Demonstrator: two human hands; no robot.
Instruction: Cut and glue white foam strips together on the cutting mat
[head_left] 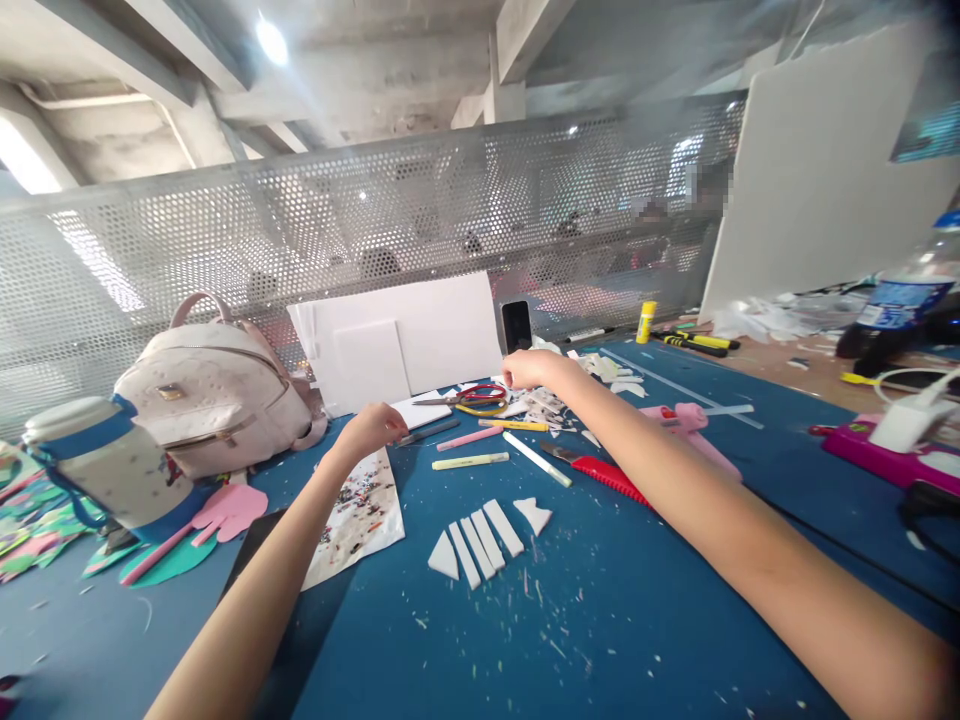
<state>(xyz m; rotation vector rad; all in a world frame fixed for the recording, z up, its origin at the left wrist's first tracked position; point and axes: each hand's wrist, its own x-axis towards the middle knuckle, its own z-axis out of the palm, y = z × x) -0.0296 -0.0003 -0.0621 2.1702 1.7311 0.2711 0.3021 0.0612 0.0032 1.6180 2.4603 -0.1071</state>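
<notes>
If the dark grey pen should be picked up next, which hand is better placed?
Probably the left hand: it is at the left end of the dark grey pen, while the right hand is farther away, near the white scraps.

Between the forearms (281,560), the near tabletop (390,650) gives a wide, low way in as far as the white pieces (465,555), with only crumbs on it. Past them, markers (470,461) lie crosswise between the left hand (367,430) and the red cutter (609,476), flat enough to pass over. Scissors (450,402) and scraps (544,408) crowd the space by the right hand (529,368); the board (450,325) and phone (516,325) bar the back. Backpack (202,390) and bottle (120,475) block the left.
</notes>
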